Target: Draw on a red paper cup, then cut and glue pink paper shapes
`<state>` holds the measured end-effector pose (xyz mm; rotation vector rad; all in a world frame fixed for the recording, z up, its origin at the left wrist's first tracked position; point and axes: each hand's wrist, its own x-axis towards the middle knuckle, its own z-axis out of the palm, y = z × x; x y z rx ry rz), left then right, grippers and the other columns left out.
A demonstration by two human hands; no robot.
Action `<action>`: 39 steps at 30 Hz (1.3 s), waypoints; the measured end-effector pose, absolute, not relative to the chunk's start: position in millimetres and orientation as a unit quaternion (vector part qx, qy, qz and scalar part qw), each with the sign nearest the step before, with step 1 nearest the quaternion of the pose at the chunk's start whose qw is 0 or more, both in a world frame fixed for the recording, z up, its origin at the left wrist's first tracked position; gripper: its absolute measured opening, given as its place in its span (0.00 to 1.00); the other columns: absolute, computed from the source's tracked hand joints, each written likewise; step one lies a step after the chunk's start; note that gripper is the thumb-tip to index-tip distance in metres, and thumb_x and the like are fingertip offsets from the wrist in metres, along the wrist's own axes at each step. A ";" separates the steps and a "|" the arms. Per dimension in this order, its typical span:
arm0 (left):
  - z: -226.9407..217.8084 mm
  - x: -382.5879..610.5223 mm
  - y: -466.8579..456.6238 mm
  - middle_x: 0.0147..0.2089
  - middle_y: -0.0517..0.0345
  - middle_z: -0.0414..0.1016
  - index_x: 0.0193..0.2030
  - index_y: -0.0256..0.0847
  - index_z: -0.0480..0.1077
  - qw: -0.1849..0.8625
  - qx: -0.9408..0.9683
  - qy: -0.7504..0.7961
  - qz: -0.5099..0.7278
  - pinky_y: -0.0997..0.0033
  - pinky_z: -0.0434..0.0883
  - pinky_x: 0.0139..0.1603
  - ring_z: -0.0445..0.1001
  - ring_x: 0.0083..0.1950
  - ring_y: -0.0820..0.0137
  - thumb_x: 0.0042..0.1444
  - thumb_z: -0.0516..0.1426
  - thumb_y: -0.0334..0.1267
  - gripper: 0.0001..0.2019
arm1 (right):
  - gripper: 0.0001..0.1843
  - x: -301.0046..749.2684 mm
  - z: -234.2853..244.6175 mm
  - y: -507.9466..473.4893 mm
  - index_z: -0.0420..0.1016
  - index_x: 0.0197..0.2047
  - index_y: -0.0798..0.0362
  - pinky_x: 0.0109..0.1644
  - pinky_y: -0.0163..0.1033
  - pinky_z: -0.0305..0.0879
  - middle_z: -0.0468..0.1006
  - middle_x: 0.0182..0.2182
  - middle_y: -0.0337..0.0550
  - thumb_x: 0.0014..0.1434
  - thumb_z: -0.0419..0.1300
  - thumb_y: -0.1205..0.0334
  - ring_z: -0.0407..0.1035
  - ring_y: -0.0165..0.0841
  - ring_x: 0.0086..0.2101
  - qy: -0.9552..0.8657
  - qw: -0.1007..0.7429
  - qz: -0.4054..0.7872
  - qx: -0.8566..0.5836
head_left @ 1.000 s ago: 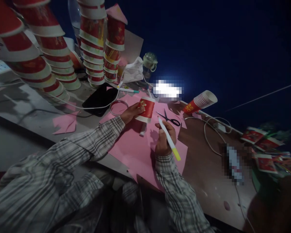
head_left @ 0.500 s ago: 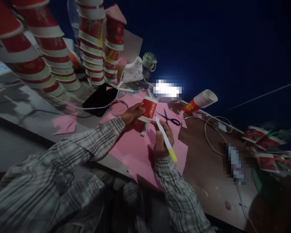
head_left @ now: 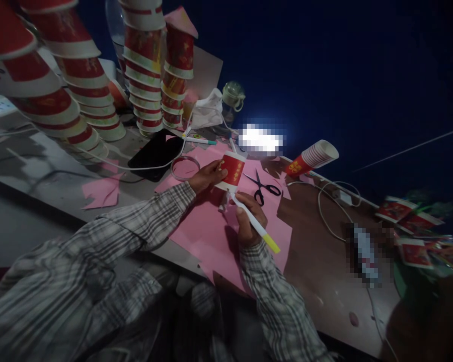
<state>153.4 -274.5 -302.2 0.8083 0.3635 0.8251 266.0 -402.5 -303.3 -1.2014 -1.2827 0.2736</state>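
My left hand (head_left: 209, 176) grips a red and white paper cup (head_left: 232, 170) by its side, with the thumb over its red wall. In my right hand (head_left: 250, 216) is a white marker with a yellow end (head_left: 262, 231), its tip at the cup's lower white rim; whether it touches I cannot tell. Beneath both hands lies pink paper (head_left: 200, 226). Black-handled scissors (head_left: 262, 188) lie spread on the paper, right of the cup. A roll of tape (head_left: 184, 167) rests by my left wrist. A small whitish object (head_left: 223, 202) under the cup is partly hidden.
Tall stacks of red and white cups (head_left: 145, 75) stand at the left back. A black phone (head_left: 156, 153) and a white cable (head_left: 124, 168) lie before them. More nested cups (head_left: 311, 158) lean at the table's far edge. A lidded bottle (head_left: 232, 98) stands behind a bright blurred light.
The marker tip has moved left and down, from the cup's right side to its lower rim. My right hand has shifted slightly with it. The left hand still holds the cup in nearly the same place.
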 end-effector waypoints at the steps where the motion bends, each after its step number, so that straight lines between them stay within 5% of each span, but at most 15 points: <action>1: -302.4 153.5 -274.4 0.37 0.57 0.76 0.46 0.36 0.71 0.820 0.383 0.171 0.390 0.69 0.68 0.41 0.75 0.35 0.71 0.46 0.70 0.44 0.24 | 0.13 265.8 -303.0 -402.6 0.80 0.44 0.51 0.50 0.51 0.75 0.81 0.38 0.46 0.59 0.58 0.57 0.77 0.41 0.43 -0.559 0.631 0.122 -0.524; 39: -297.0 152.5 -277.1 0.38 0.57 0.76 0.47 0.36 0.71 0.814 0.382 0.190 0.394 0.71 0.68 0.42 0.74 0.36 0.73 0.45 0.69 0.43 0.24 | 0.14 265.8 -303.7 -402.3 0.77 0.46 0.52 0.42 0.44 0.75 0.81 0.37 0.45 0.62 0.57 0.56 0.76 0.36 0.38 -0.542 0.620 0.102 -0.559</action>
